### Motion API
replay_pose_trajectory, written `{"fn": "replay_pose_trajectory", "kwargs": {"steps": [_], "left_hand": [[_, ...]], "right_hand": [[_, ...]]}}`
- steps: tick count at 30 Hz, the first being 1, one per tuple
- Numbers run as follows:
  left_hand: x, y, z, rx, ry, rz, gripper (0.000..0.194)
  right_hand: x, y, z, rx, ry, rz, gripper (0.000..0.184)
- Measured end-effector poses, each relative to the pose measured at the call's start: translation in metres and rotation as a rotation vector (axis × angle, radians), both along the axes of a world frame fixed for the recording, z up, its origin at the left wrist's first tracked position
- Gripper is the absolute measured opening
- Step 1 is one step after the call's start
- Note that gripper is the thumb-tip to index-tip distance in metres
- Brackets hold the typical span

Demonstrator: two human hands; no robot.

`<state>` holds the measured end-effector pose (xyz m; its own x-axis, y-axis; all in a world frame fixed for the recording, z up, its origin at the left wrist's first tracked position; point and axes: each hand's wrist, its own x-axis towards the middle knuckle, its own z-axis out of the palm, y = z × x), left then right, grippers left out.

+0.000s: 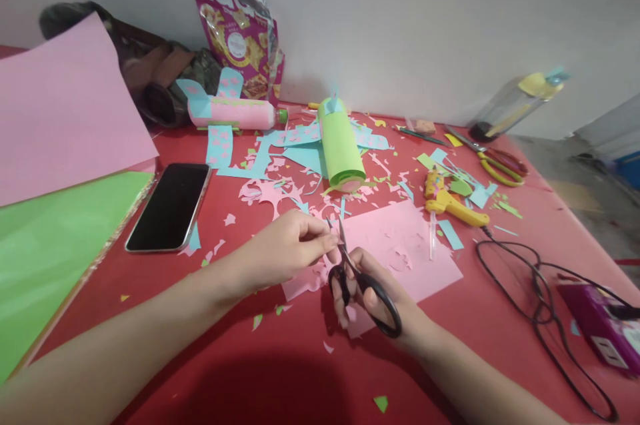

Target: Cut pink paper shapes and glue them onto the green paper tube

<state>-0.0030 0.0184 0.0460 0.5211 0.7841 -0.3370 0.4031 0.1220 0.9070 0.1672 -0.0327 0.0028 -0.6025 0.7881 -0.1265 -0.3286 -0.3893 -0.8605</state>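
Black-handled scissors [383,308] are gripped by my right hand [373,285], fingers through the loops and blades parted, pointing away from me. Close to the blades, my left hand [295,245] pinches a small piece of pink paper [336,238], mostly hidden by the fingers. Below both hands lies a pink paper sheet [430,271] with cut-outs and scraps on it. Just beyond stands a model of green paper rolled into a tube [343,145], with blue wings. Farther left lies a pink-wrapped bottle [240,113] with blue paper fins.
A phone [170,208] lies left, beside large pink [75,105] and green sheets [65,251]. To the right are a yellow glue gun [457,207] with its cord, a purple power strip [597,325], yellow-handled scissors [500,165] and a clear bottle [520,105]. Paper scraps cover the red table [240,371].
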Motion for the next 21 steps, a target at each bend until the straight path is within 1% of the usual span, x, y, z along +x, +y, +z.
{"fn": "replay_pose_trajectory", "kwargs": {"steps": [8,14,21], "left_hand": [[0.006,-0.005,0.001,0.012,-0.033,0.053,0.027],[0.006,-0.008,-0.005,-0.061,-0.096,0.093,0.029],[0.012,-0.011,-0.002,-0.114,-0.149,0.164,0.029]], "right_hand": [[0.0,0.0,0.001,0.003,0.015,0.008,0.039],[0.0,0.0,0.002,0.006,0.003,0.001,0.039],[-0.001,-0.001,0.0,0.006,0.025,-0.01,0.039]]}}
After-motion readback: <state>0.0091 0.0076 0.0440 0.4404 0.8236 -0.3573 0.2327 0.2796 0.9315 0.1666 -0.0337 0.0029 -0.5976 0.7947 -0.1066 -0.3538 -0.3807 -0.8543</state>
